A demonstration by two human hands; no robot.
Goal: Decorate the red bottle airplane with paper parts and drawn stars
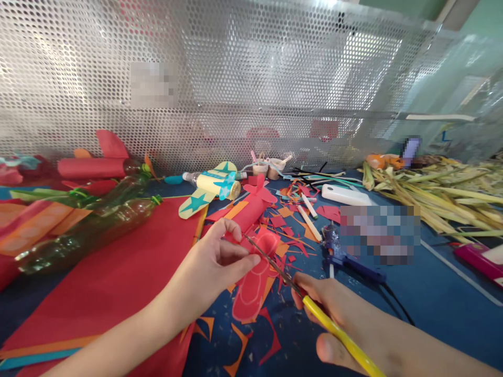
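My right hand (330, 309) is closed around the yellow handle of a pair of scissors (275, 264), seen nearly edge-on. Their dark blades point up and left, and the tip reaches the fingers of my left hand (223, 256). That hand is curled, thumb and fingers bent toward each other; what they pinch, if anything, is hidden. Just below and behind the blades is a red paper cutout (249, 296) with pale drawn outlines. Whether my left fingers touch it I cannot tell. Beyond stands a red paper-covered model (253, 204) with fin-like pieces.
Red and orange scraps (279, 222) litter the blue table. Large red sheets (129, 272) and green plastic bottles (98, 225) lie left. A yellow paper plane (212, 183) sits behind. To the right are a blue glue gun (334, 246), a white power strip (346, 195) and dried husks (440, 188).
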